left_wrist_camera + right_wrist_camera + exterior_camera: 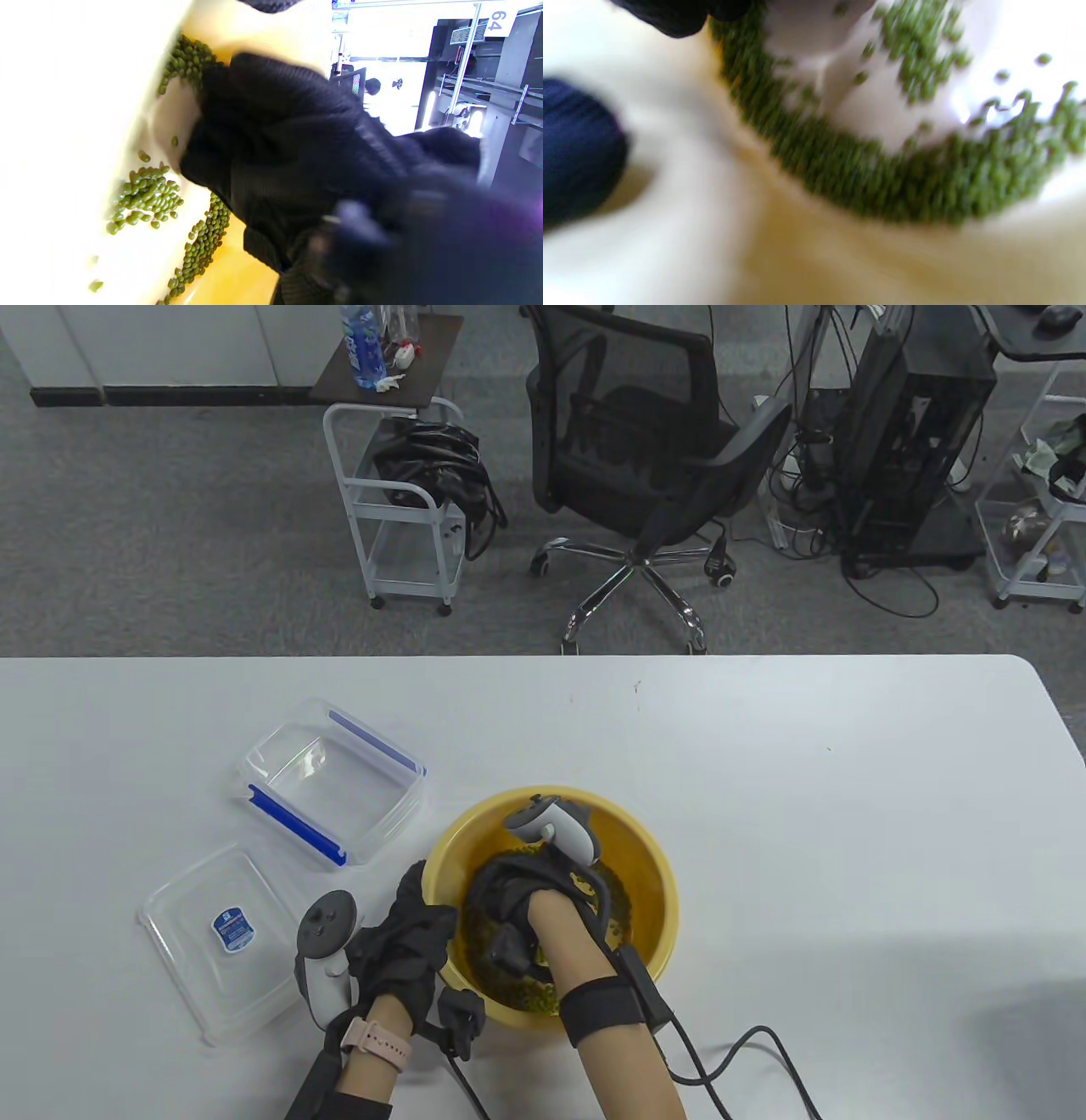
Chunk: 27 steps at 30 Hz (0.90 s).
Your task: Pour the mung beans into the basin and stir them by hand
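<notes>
Fingers of the right hand [509, 899] are down among the beans [615, 903] inside the basin [653, 865]; the tracker and the back of the glove cover them in the table view, and the right wrist view is blurred, so whether they are spread or curled cannot be told. Fingers of the left hand [407, 937] lie over the left rim of the basin, curled onto its edge, holding it.

Beans: green, loose, lying on the basin floor. In the left wrist view they sit in scattered patches [146, 199] and in a line along the foot of the wall, with bare floor between. In the right wrist view they form a blurred curved band [882, 178] around a pale bare patch.

Basin: yellow, round, upright on the white table [848, 814], near the near edge, a little left of centre.

Left of the basin, just beside its far-left rim: a clear plastic box [331, 780] with blue clips, open side up. Nearer and further left: its clear lid [221, 942] with a small blue label, flat on the table, touching the left tracker's outline in the table view.

A black cable [747, 1060] runs from the right wrist strap across the table toward the near edge.

Beyond the far edge of the table: an office chair [645, 475] and a white cart [399, 509].
</notes>
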### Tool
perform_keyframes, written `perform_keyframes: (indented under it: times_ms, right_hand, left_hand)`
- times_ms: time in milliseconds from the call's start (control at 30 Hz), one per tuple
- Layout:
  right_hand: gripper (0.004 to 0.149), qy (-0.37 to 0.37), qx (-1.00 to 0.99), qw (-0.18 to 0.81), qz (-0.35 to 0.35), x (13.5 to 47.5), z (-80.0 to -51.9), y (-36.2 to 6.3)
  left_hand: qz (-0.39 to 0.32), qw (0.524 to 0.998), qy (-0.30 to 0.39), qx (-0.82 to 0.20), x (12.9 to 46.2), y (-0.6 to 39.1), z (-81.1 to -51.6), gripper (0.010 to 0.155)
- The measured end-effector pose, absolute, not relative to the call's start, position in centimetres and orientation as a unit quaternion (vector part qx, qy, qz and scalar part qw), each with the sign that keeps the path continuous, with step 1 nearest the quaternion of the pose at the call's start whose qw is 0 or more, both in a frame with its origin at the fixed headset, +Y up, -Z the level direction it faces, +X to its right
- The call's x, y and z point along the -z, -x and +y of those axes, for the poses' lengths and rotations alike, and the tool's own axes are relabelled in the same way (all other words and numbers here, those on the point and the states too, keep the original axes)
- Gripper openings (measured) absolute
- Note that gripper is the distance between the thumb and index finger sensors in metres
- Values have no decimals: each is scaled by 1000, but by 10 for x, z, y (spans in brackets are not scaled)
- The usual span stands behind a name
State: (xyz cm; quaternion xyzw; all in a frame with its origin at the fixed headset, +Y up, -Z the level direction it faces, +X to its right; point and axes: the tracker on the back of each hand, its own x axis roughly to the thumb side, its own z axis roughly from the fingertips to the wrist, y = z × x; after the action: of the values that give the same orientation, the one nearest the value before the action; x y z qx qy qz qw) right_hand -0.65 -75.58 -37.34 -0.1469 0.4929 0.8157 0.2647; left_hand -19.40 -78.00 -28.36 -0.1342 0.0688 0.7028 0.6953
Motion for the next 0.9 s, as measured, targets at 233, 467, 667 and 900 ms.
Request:
perform_keyframes:
  times_ms: [233, 467, 667, 900]
  right_hand:
    - [52, 172, -875, 145, 429, 373, -745, -27]
    - [52, 160, -843, 123, 499, 351, -748, -45]
    - [52, 91, -808, 120, 570, 330, -760, -22]
    - [51, 6, -757, 208, 619, 323, -762, 16]
  left_hand:
    - [72, 695, 132, -703, 284, 194, -780, 71]
    - [72, 693, 133, -704, 284, 194, -781, 71]
    - [72, 693, 133, -705, 284, 194, -780, 71]
    - [70, 694, 136, -704, 284, 194, -780, 72]
